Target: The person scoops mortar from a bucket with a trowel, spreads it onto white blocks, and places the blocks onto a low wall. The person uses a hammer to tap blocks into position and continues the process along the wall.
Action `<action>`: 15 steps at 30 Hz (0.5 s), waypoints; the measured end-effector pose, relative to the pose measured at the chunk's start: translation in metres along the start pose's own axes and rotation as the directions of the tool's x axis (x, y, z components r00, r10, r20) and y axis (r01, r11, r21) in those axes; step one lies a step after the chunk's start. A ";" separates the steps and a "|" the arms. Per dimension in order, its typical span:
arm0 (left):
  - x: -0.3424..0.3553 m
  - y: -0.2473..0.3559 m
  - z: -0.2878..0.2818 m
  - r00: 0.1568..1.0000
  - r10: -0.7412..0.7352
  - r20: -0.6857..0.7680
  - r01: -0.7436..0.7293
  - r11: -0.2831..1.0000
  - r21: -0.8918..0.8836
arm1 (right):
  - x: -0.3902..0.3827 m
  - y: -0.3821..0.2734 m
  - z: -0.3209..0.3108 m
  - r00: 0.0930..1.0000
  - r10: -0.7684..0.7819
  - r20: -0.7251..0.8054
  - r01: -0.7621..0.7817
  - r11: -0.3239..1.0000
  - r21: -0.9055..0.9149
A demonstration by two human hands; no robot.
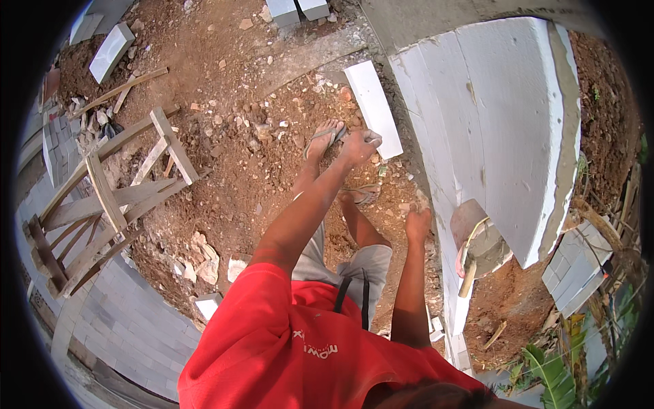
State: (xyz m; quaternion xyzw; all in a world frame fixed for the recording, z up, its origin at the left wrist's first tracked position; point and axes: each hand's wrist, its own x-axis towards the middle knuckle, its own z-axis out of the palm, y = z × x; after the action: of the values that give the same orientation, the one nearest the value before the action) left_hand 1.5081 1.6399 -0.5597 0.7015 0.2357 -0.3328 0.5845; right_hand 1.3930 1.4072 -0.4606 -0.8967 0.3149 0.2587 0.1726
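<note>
My left hand (360, 147) is closed, with its fingers curled at the near left edge of a long white block (376, 109) on the dirt. Whether those fingers touch the block or hold something small, I cannot tell. Closer to my body, my right hand (417, 223) makes a fist beside the pale block wall (477, 109); anything inside it is hidden. A bucket (466, 217) with grey mortar stands at the low part of the wall, just right of that hand. A wooden handle (468, 279) sticks out at its near side.
A wooden trestle (109, 194) stands at the left on rubble-strewn dirt. Loose blocks (112, 52) lie at the far left, and more blocks (291, 10) at the far edge. Wet mortar (564, 136) coats the wall's right side. Stacked blocks (575, 266) and plants are at the right.
</note>
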 end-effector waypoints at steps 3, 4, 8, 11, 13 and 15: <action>-0.013 -0.065 -0.036 0.994 -0.102 0.033 0.103 0.994 -0.029 | 0.107 -0.077 0.096 0.987 0.026 0.162 -0.046 0.991 0.123; -0.018 -0.092 -0.053 0.996 -0.084 -0.021 0.083 0.996 -0.040 | 0.141 -0.104 0.125 0.995 -0.022 0.100 0.017 0.998 0.057; -0.021 -0.191 -0.121 0.901 -0.337 -0.274 0.304 0.940 -0.157 | 0.252 -0.204 0.209 0.992 -0.115 0.054 0.120 0.987 -0.109; -0.021 -0.236 -0.159 0.799 -0.451 -0.398 0.389 0.892 -0.230 | 0.289 -0.249 0.254 0.978 -0.173 0.114 0.194 0.959 -0.207; -0.011 -0.242 -0.167 0.817 -0.403 -0.413 0.342 0.915 -0.216 | 0.295 -0.259 0.269 0.985 -0.131 0.108 0.155 0.955 -0.254; 0.003 -0.231 -0.170 0.834 -0.392 -0.387 0.343 0.919 -0.193 | 0.290 -0.258 0.274 0.992 -0.092 0.087 0.115 0.938 -0.328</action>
State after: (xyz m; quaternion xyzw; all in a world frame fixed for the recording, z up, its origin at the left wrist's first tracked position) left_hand 1.3763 1.8528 -0.6983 0.6627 0.5045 -0.2666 0.4850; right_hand 1.6581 1.5906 -0.8094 -0.9187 0.2129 0.3300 0.0434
